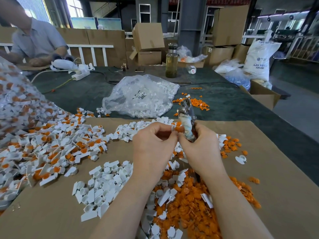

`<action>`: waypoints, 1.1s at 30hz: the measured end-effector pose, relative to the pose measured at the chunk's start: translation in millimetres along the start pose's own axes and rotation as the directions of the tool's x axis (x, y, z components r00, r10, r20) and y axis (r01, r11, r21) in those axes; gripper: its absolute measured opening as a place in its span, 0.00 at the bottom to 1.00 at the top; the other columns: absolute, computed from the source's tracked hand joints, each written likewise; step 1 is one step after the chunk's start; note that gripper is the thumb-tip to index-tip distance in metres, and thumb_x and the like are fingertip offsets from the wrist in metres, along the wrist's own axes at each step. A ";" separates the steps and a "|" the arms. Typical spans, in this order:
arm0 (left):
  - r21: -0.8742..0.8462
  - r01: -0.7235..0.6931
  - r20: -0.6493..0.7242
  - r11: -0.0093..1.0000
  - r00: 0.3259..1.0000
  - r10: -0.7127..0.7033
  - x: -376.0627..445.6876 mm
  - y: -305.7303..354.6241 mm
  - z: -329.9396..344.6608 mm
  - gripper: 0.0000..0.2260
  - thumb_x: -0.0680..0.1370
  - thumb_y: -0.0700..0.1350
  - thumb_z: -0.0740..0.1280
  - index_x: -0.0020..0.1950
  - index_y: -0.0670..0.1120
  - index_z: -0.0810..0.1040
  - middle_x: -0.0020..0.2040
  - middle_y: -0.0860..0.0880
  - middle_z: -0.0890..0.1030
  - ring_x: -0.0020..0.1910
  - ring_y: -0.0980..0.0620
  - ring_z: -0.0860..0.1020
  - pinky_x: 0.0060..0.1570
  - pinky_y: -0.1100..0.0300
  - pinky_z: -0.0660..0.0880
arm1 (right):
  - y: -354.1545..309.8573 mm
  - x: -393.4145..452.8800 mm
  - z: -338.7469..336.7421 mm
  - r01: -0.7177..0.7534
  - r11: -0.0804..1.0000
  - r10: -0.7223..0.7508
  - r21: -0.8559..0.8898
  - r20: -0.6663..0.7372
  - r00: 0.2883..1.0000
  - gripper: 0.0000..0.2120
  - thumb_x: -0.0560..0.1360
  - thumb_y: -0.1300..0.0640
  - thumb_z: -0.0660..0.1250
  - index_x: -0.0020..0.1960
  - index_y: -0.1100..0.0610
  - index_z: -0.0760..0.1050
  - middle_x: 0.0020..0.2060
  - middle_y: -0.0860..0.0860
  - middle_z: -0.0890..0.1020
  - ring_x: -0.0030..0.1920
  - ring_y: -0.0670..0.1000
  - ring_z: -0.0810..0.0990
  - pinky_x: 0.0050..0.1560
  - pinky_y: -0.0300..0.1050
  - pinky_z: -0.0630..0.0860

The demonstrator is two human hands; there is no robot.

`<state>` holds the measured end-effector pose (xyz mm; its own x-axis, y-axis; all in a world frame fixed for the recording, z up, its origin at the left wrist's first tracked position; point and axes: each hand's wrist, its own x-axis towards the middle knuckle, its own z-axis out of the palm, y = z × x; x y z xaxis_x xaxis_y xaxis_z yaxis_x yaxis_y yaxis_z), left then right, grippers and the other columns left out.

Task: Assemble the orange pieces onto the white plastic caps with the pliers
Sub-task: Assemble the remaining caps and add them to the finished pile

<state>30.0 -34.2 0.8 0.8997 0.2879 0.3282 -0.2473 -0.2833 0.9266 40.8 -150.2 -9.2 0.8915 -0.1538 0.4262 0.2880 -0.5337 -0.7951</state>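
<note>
The left hand (153, 140) pinches a white cap (173, 128) carrying an orange piece (179, 129) at its fingertips. The right hand (201, 144) grips the wrapped handles of the pliers (187, 118), head pointing up and away, touching the cap. Below the wrists lies a heap of orange pieces (189, 204); left of the left hand, loose white caps (101, 187) and assembled caps (51, 144) on cardboard (276, 195). Beyond the hands sits a clear bag (139, 95) of white caps.
</note>
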 end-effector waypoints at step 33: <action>-0.471 0.153 0.065 0.869 0.988 -0.138 16.3 -11.9 -12.4 0.04 0.75 0.36 0.71 0.42 0.44 0.80 0.34 0.51 0.82 0.33 0.56 0.80 0.43 0.62 0.80 | 0.9 -1.2 -16.6 -0.084 0.992 0.015 0.095 0.570 0.821 0.08 0.74 0.63 0.67 0.45 0.50 0.77 0.29 0.38 0.78 0.30 0.38 0.74 0.35 0.40 0.70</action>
<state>43.1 -14.8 -2.7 0.9466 0.2646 0.1841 -0.2470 0.2282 0.9418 34.2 -164.3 -3.3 0.9359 0.3400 0.0920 0.2441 -0.4377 -0.8653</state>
